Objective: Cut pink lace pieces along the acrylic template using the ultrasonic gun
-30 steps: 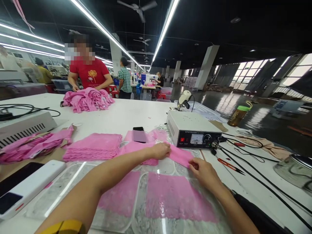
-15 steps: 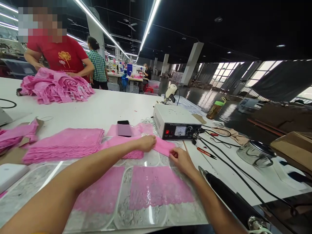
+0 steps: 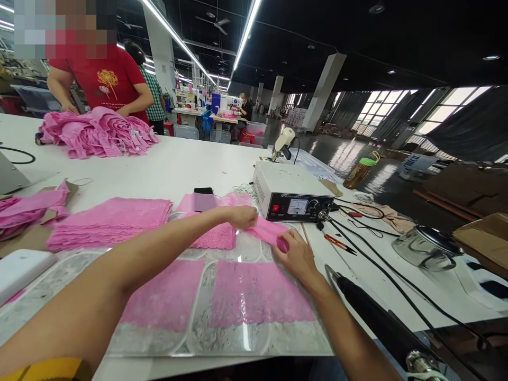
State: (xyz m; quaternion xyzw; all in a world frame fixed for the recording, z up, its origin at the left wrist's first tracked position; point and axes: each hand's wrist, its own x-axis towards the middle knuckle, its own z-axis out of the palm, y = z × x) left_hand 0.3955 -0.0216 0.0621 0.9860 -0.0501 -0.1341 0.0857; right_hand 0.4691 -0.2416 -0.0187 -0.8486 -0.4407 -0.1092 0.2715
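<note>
A strip of pink fabric (image 3: pixel 266 229) is stretched between my two hands in front of the white box. My left hand (image 3: pixel 243 217) is closed on its left end. My right hand (image 3: pixel 297 254) pinches the other end, which curls between thumb and fingers. Under my left wrist lies a small pile of pink lace pieces (image 3: pixel 220 236). To its left is a taller stack of pink lace pieces (image 3: pixel 109 225). Nearer to me, pink lace (image 3: pixel 257 291) shows flat beneath a clear plate (image 3: pixel 293 341).
A white control box (image 3: pixel 293 185) with a dial stands behind my hands. Right of it lie orange-handled snips (image 3: pixel 337 242), cables, a black handheld tool (image 3: pixel 369 307) and a glass jar (image 3: pixel 424 248). A phone (image 3: pixel 203 198) lies behind my left arm. Across the table a co-worker handles a pink garment heap (image 3: pixel 99 132).
The fabric strip stays between both hands. My right hand has turned, and its end of the strip now curls up between the fingers. The view has shifted slightly.
</note>
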